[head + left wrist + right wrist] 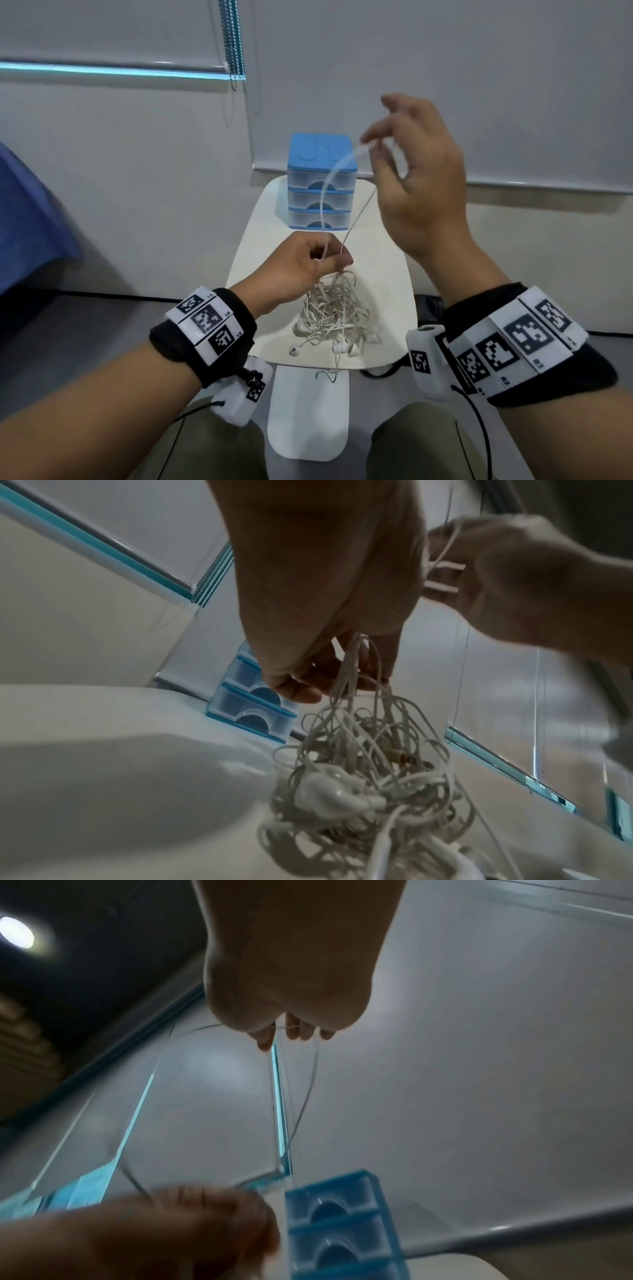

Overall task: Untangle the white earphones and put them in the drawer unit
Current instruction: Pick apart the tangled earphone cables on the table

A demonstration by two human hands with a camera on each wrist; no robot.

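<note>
A tangled bundle of white earphones point(334, 315) point(369, 785) hangs over the small white table point(380, 291), its lowest buds touching the top. My left hand point(308, 263) point(329, 674) pinches the cords at the top of the bundle. My right hand point(414, 178) point(291, 1031) is raised higher and pinches a loop of cord point(329, 185) drawn up out of the tangle. The loop runs blurred down to the left hand. The drawer unit point(322, 181) point(342, 1226), blue-topped with three clear drawers, all closed, stands at the table's far end behind the loop.
A white wall and roller blinds with a bead chain point(233, 41) stand behind the table. A blue cloth point(30, 219) sits at the left edge. My knees point(428, 442) and a white table support point(308, 411) lie below the near table edge.
</note>
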